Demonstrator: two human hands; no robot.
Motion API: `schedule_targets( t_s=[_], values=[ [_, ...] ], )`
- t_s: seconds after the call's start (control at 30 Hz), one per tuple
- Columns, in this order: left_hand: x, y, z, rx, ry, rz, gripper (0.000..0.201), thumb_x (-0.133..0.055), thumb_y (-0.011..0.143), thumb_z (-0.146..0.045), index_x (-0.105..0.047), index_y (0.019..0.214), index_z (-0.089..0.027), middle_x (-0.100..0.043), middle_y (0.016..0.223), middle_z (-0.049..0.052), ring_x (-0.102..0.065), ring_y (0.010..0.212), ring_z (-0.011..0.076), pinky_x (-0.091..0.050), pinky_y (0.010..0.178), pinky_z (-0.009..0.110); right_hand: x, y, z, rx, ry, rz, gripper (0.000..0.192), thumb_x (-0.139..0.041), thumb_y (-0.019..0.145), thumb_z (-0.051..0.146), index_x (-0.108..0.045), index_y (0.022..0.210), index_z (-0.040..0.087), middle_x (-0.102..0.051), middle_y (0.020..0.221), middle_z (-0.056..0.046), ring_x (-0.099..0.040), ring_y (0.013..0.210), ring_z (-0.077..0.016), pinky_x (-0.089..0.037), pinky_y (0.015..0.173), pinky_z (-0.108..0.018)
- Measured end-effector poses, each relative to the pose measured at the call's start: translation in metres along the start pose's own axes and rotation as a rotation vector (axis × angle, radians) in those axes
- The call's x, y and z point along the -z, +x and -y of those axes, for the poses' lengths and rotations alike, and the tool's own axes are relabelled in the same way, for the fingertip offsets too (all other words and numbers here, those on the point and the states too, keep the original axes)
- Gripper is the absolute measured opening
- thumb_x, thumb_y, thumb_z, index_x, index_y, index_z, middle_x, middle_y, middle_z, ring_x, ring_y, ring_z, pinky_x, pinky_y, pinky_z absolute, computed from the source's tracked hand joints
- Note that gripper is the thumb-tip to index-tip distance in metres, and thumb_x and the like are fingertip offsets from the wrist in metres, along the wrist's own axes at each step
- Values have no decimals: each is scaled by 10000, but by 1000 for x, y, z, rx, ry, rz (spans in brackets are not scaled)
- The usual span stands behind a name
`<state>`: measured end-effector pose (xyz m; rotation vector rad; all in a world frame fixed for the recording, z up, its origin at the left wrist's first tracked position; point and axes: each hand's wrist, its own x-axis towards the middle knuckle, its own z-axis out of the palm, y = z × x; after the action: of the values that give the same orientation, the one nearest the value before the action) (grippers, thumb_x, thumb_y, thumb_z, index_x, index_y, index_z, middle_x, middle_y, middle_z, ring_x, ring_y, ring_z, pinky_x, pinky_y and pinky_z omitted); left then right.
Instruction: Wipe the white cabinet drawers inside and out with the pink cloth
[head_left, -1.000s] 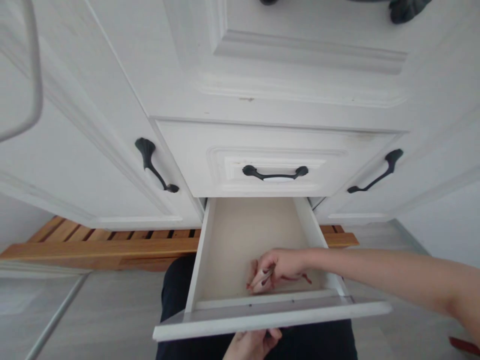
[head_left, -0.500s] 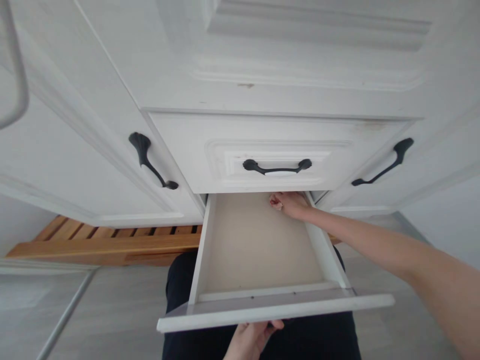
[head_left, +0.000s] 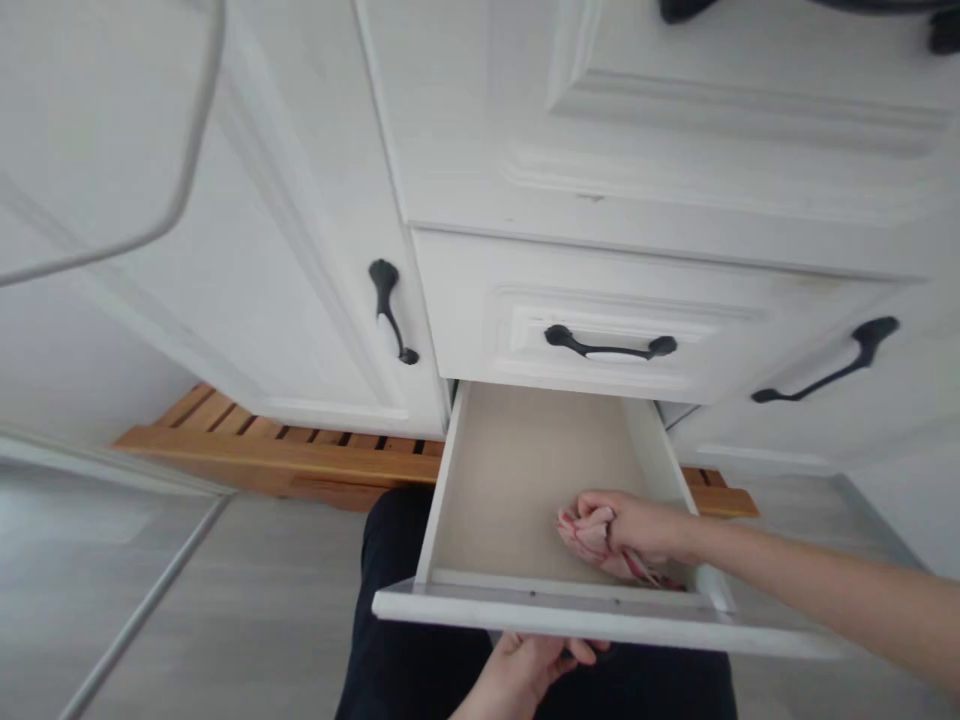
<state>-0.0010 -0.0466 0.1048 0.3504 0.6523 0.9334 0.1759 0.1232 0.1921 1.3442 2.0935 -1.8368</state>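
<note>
A white drawer (head_left: 495,612) stands pulled out over my lap, its pale bottom showing. My right hand (head_left: 637,525) is inside it, near the front right corner, closed around a crumpled pink cloth (head_left: 589,535) with red lines. The cloth rests against the drawer bottom, and its loose end trails toward the front panel. Below the outer face of that panel, my left hand (head_left: 529,665) has its fingers curled around the drawer's handle, which is mostly hidden by the panel and the fingers.
Above is a shut drawer with a black handle (head_left: 611,345). Cabinet doors with black handles flank it, one at left (head_left: 390,310), one at right (head_left: 832,365). A slatted wooden bench (head_left: 300,460) runs beneath the cabinet. A glass-like panel with a metal edge (head_left: 150,600) is at lower left.
My right hand has moved from the drawer's back toward its front right corner with the cloth, more of which now shows. My left hand stays at the drawer front. The view has shifted left.
</note>
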Motion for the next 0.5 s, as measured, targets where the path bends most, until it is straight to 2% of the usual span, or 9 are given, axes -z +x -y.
schedule_targets(
  t_s=[0.1,0.17,0.2,0.27,0.37,0.43,0.5],
  values=[
    [-1,1,0,-40,-10,21,472,-773,809,-614,-809,809,-143,-781,1091,150,-685,1108,269,-480,950,310,-13,39,49,383,-29,-161,351,-557,729,76,-667,1027,226,-641,1180,-60,-590,1147,-212,-444,1054,-388],
    [0,1,1,-72,-30,35,435,-768,832,-578,-811,819,-145,-784,1085,142,-692,1083,251,-477,915,286,-25,77,76,588,-63,-364,420,-532,849,105,-660,1216,263,-579,1256,-79,-543,1237,-219,-394,1149,-436],
    [0,1,2,-82,-36,41,425,-763,840,-568,-811,818,-146,-785,1077,139,-693,1081,246,-475,907,280,-29,98,87,640,-63,-476,456,-503,885,106,-640,1288,272,-550,1279,-90,-528,1259,-220,-380,1175,-442],
    [1,2,4,-88,-34,43,437,-756,842,-576,-811,812,-144,-786,1069,143,-689,1097,258,-477,919,292,-35,142,103,643,-48,-666,513,-438,918,82,-615,1360,273,-508,1318,-109,-502,1294,-226,-357,1209,-445],
    [4,3,8,-79,-10,21,490,-760,811,-630,-802,796,-141,-784,1066,157,-682,1118,295,-481,968,346,-39,187,110,481,-35,-778,567,-423,897,36,-613,1383,258,-505,1337,-126,-476,1316,-263,-349,1215,-497],
    [6,3,9,-68,5,9,512,-759,797,-653,-796,796,-143,-781,1073,161,-679,1122,304,-480,986,367,-48,189,104,465,-41,-745,574,-446,874,18,-629,1366,251,-523,1313,-124,-476,1311,-262,-361,1208,-501],
    [7,3,9,-56,3,17,496,-755,809,-640,-797,807,-145,-780,1078,158,-679,1130,301,-474,1007,372,-64,170,93,566,-46,-620,561,-464,872,15,-655,1338,262,-543,1294,-109,-494,1297,-232,-391,1192,-457]
  ],
)
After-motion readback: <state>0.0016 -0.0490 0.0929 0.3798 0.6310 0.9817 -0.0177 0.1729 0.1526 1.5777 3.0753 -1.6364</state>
